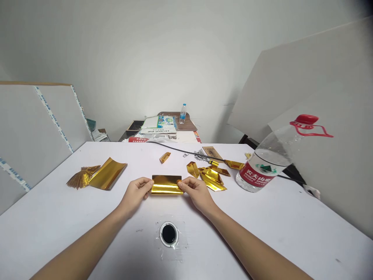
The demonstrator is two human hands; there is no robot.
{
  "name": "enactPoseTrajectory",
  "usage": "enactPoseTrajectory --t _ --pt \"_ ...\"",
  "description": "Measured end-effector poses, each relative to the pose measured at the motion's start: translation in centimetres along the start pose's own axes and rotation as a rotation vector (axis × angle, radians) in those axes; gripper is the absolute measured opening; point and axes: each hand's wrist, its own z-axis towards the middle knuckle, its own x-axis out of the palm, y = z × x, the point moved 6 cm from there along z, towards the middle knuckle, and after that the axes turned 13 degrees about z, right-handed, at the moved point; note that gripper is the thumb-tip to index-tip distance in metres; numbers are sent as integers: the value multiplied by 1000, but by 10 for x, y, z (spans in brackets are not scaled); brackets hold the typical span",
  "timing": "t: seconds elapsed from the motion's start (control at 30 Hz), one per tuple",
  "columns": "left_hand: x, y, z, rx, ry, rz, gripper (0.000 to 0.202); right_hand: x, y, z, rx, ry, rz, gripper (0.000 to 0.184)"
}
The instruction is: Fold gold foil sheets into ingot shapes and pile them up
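Your left hand (136, 192) pinches the left edge of a gold foil sheet (167, 184) between thumb and fingers, and your right hand (196, 190) pinches the opposite edge the same way, its thumb lying on the upper right part. The sheet spans the gap between your hands, in front of you over the middle of the bench (122, 249); whether its underside touches the surface you cannot tell from here. Expect it to be very light and thin, flexible but ready to keep a crease, with a slick face that may slide under dry fingertips and could scuff or tear if tugged. The two short edges, where you have it, look the best places to hold, with light, even pressure. It shows as a wide rectangle, mirror-bright, dark bronze along the upper part and glaring yellow below, its long edges nearly straight. Beyond it lies a small folded gold piece (165, 157); past your right hand is a cluster of folded gold pieces (212, 179), and past your left, a curled gold stack (108, 174).
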Motion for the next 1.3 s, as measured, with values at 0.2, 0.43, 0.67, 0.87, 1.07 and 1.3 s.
enactPoseTrajectory --t 0.2,0.43,0.67,0.87,1.07,1.3 --pt "-2 1 0 30 -58 159 48 -2 -3 1 -7 -7 -118 54" --pt "0 -4 4 42 -169 813 25 4 5 1 -71 -54 -606 28" --pt "8 -1 9 36 -126 962 20 10 6 0 -20 -62 -753 26" --pt "6 2 8 20 -149 972 11 8 8 1 -42 -94 -820 18" --pt "10 -1 7 235 -122 876 18 13 4 2 -118 21 -767 17" --pt "29 -10 2 359 76 1019 38 33 14 -5 -273 316 -930 48"
